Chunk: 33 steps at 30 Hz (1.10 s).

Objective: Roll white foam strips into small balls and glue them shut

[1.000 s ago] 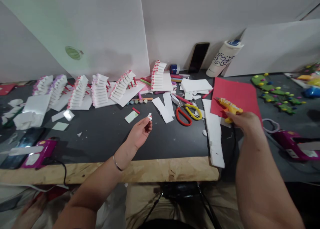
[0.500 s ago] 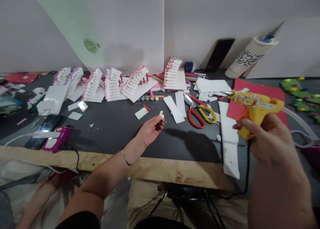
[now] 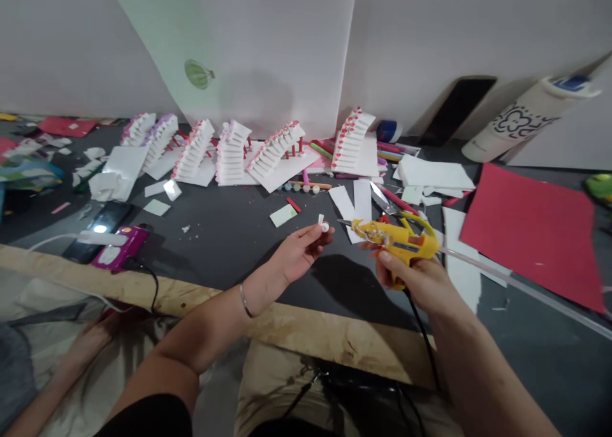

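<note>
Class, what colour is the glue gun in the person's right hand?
Yellow, with an orange trigger: the glue gun in the right hand, head view.

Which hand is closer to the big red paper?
Right. The right hand, gripping the yellow glue gun, is just left of the red paper; the left hand, pinching a small white piece, is farther left, beyond the gun.

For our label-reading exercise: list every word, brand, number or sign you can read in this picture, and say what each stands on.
No text here can be read.
Glue gun in the right hand: a blue label, too blurred to read.
White tumbler: a dark flower-like drawing, no legible words.
Green round sticker on the white board: no legible marks.
Small white piece in the left hand: no writing visible.
</note>
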Available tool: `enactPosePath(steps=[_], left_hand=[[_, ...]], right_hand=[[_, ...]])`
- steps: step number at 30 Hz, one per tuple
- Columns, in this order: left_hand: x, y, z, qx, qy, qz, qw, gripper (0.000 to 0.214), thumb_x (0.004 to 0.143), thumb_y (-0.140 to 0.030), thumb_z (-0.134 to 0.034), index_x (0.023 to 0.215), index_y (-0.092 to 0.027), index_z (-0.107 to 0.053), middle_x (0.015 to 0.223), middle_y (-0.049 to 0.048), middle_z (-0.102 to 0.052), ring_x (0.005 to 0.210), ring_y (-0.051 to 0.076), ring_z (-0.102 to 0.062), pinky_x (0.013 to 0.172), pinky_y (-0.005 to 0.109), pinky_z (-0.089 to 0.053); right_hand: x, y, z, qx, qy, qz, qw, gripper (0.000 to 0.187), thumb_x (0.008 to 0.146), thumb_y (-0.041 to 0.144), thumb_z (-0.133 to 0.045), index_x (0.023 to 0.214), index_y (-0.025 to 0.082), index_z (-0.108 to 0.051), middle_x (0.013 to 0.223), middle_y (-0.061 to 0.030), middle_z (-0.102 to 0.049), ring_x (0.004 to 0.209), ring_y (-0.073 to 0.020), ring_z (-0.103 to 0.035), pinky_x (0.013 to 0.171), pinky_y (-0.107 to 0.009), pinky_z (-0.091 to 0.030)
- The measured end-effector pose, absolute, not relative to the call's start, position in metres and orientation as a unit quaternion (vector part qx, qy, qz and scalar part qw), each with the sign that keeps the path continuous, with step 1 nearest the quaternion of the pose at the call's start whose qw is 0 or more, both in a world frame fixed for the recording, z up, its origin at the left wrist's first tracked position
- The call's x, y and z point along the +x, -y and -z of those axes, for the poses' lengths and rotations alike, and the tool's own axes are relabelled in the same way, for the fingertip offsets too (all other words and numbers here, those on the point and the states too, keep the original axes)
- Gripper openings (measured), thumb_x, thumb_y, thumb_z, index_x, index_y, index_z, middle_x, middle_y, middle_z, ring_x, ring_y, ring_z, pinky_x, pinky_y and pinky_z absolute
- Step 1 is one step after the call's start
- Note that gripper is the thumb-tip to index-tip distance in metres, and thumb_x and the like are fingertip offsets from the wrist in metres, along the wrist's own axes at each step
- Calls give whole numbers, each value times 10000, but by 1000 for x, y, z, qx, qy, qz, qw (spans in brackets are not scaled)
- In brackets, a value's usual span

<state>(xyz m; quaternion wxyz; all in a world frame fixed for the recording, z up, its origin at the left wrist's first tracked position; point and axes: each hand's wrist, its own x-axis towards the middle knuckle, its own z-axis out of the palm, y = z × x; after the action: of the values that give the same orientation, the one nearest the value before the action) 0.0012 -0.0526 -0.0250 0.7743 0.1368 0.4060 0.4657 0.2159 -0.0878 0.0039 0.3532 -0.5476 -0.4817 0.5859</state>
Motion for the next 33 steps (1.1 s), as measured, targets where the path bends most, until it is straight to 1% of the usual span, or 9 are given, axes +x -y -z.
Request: enactPosePath(steps=[3, 5, 10, 13, 16, 18, 23, 26, 33], left_hand=[[1, 53, 27, 134, -410, -470, 770, 142, 689, -228, -824, 759, -131, -746, 777, 45, -715, 695, 80, -631, 552, 157, -405], [2, 53, 27, 132, -413, -472, 767, 149, 684, -229, -829, 762, -129, -751, 751, 44, -706, 690, 83, -630, 564, 167, -409], [3, 54, 28, 130, -414, -475, 766, 208, 632, -235, -863, 769, -120, -758, 771, 41, -708, 689, 85, -627, 573, 174, -407], [4, 55, 28, 124, -418, -470, 767, 240, 596, -245, -882, 763, -122, -760, 764, 34, -708, 685, 82, -624, 576, 171, -401], [5, 55, 27, 123, -423, -467, 766, 234, 604, -244, -878, 766, -123, -760, 754, 36, -709, 692, 87, -627, 594, 181, -402], [5, 55, 27, 122, -424, -467, 766, 210, 622, -238, -868, 764, -128, -760, 740, 34, -708, 691, 89, -627, 604, 188, -403], [6, 55, 26, 120, -424, -465, 768, 163, 648, -225, -851, 748, -135, -759, 735, 34, -709, 689, 93, -628, 607, 196, -401], [6, 55, 26, 122, -421, -466, 768, 161, 652, -227, -848, 743, -132, -757, 740, 37, -709, 683, 93, -622, 610, 200, -400], [7, 55, 26, 127, -423, -466, 767, 140, 671, -228, -834, 748, -140, -756, 754, 40, -709, 697, 98, -618, 643, 216, -408]], right_hand=[[209, 89, 0, -572, 502, -568, 312, 473, 700, 590, -671, 853, 144, -702, 448, 17, -532, 402, -104, -472, 408, -229, -402], [206, 90, 1, -582, 511, -555, 303, 466, 691, 591, -659, 817, 145, -704, 427, 22, -517, 390, -106, -466, 406, -234, -404], [206, 93, 6, -600, 536, -514, 297, 407, 741, 550, -610, 826, 163, -699, 445, 26, -535, 399, -112, -491, 412, -231, -414], [207, 94, 10, -608, 543, -503, 286, 404, 749, 552, -589, 823, 170, -701, 446, 25, -539, 404, -119, -503, 415, -233, -417], [209, 93, 14, -622, 558, -485, 259, 408, 758, 567, -570, 799, 183, -704, 455, 19, -553, 412, -124, -511, 419, -237, -412], [210, 93, 17, -628, 574, -464, 248, 408, 764, 577, -564, 747, 191, -697, 459, 13, -562, 418, -125, -515, 426, -239, -410], [210, 94, 21, -648, 592, -417, 237, 452, 758, 607, -575, 557, 206, -623, 459, -11, -578, 428, -135, -528, 441, -254, -419], [208, 94, 21, -655, 598, -403, 226, 481, 757, 610, -564, 474, 221, -563, 467, -23, -593, 438, -144, -543, 421, -253, -410], [204, 94, 16, -662, 600, -390, 222, 511, 732, 639, -541, 420, 237, -485, 423, -21, -543, 386, -135, -489, 351, -245, -348]])
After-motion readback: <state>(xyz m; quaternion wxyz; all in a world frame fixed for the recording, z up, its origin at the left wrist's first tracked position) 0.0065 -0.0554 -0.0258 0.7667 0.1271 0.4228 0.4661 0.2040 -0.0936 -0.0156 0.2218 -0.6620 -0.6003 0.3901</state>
